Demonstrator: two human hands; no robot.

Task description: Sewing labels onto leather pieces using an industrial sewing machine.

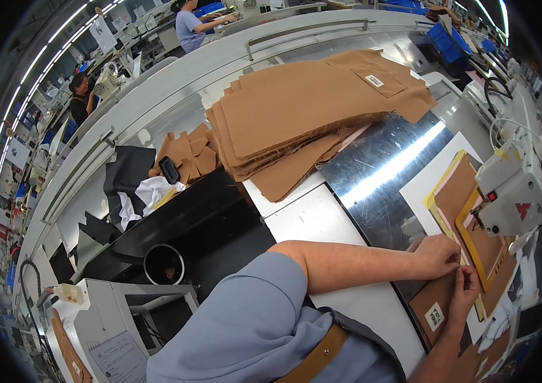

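My left hand (438, 256) and my right hand (466, 290) meet fingertip to fingertip at the near edge of a yellow-edged sewing template (490, 276). Both are closed in a pinch; whatever lies between the fingers is too small to make out. Brown fabric shows inside the template, which lies on a white sheet (416, 191) beside the white sewing machine head (515, 195). Below my left wrist rests a brown fabric piece (419, 305) bearing a white label (435, 316), partly covered by my right hand and forearm.
A thick stack of brown cut fabric (296, 108) lies across the table, beyond a shiny metal plate (373, 172). Further left are brown scraps (188, 150), black cloth (127, 169) and a round black-lined opening (164, 264). Two people work at machines in the background.
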